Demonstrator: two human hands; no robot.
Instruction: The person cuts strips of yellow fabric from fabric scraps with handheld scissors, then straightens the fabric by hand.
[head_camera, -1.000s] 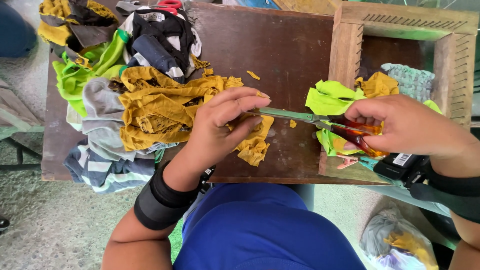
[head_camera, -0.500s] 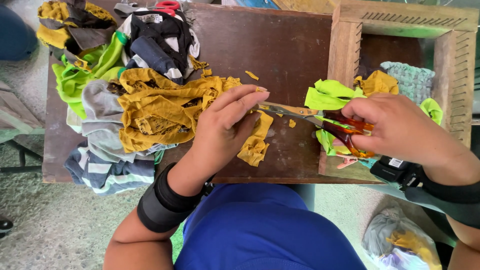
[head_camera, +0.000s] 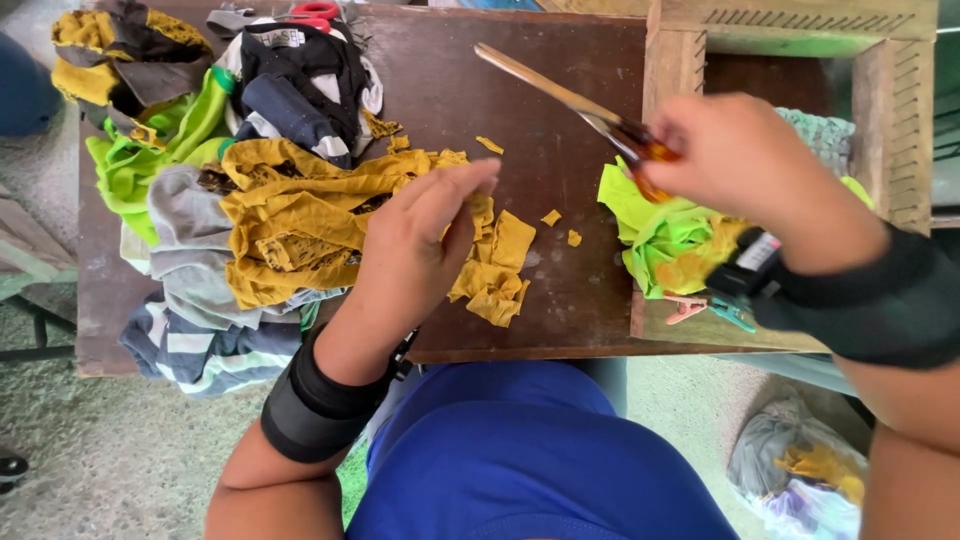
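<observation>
Two bare hands work over a dark brown wooden surface (head_camera: 560, 120), its top worn and smooth, seen from the head camera. The left hand (head_camera: 415, 250) lies on a crumpled mustard-yellow cloth (head_camera: 300, 215), a soft, thin knit with ragged cut edges; its fingers are stretched out and close together, pressing on the cloth rather than closed round it. Small square yellow scraps (head_camera: 560, 228) lie loose near the middle of the surface. The right hand (head_camera: 745, 165) is raised above the right edge, its grip clamped on the orange handles of a pair of scissors (head_camera: 580, 100), whose long, narrow metal blades are together and point up toward the far edge. Beneath that hand sits a bunched lime-green cloth (head_camera: 660, 230), limp and folded. A heap of mixed rags (head_camera: 190, 130), grey, green, black and striped, covers the left end and hangs over the near-left corner. A rough wooden frame (head_camera: 890, 110) with notched edges stands at the right side. Both wrists wear black bands.
</observation>
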